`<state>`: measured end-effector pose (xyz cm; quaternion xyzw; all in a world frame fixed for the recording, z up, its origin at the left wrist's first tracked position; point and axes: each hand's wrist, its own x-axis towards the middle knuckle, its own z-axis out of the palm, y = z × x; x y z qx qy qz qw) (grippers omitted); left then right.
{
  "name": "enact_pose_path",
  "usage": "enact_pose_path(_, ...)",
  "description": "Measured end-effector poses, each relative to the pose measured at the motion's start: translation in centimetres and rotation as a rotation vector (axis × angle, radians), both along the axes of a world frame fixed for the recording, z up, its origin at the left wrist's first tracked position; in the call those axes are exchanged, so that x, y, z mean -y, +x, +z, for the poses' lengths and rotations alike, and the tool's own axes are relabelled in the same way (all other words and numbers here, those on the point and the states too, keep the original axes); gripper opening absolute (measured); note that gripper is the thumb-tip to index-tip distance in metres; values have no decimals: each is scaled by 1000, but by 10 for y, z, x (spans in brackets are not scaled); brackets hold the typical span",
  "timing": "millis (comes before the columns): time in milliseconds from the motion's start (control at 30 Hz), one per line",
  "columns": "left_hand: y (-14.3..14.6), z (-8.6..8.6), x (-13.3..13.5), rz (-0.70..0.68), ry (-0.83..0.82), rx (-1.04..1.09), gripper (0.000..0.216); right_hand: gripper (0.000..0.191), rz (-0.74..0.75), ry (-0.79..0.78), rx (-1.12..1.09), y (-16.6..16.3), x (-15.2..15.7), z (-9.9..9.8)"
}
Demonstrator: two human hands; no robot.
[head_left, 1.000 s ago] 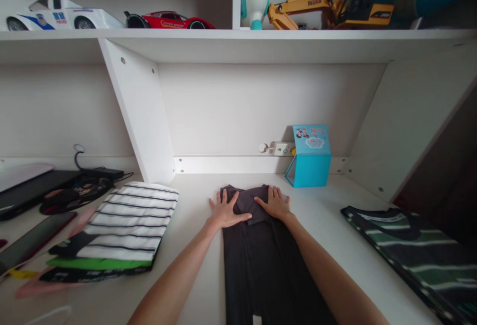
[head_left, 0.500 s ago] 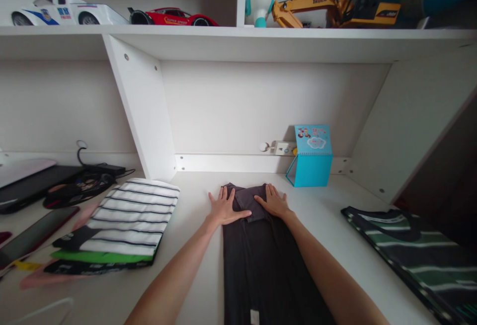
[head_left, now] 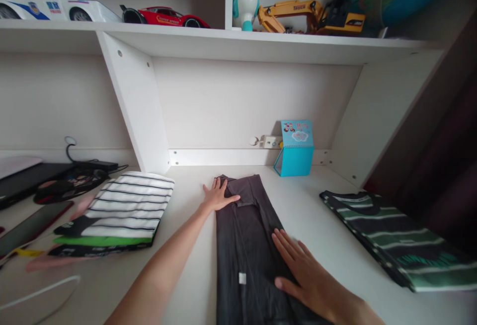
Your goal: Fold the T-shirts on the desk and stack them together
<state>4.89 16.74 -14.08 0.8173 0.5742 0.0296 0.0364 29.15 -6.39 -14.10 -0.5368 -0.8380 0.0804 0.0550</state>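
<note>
Dark garment [head_left: 257, 255] lies flat on the counter [head_left: 197, 285], between the white striped shirt [head_left: 132, 210] and the green striped shirt [head_left: 395, 238], long side running toward the person. Left hand [head_left: 216, 197]: fingers spread, palm down on the far left corner, thumb on the flap [head_left: 241, 191]. Right hand [head_left: 307, 275]: fingers out straight, palm down at the right edge, gripping nothing; can't tell if the whole palm bears. Reads as smoothing. To do it well: pin the corner with light, even pressure; stroke the edge with a flat palm, no fingertip drag. Too much pull could skew the flap. Ridges run down the middle near the tag [head_left: 242, 278]; probably worth pressing outward.
</note>
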Motion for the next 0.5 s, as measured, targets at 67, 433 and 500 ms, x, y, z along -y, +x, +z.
enact_pose_path(67, 4, 7, 3, 9, -13, 6, 93, 75, 77, 81, 18, 10, 38, -8)
enact_pose_path(433, -20, 46, 224, -652, -151, -21, 91, 80, 190, 576, 89, 27, 88, -30)
enact_pose_path(500, -35, 29, 261, -685, -39, -73, 86, 77, 189, 622, 53, 21, 96, -30)
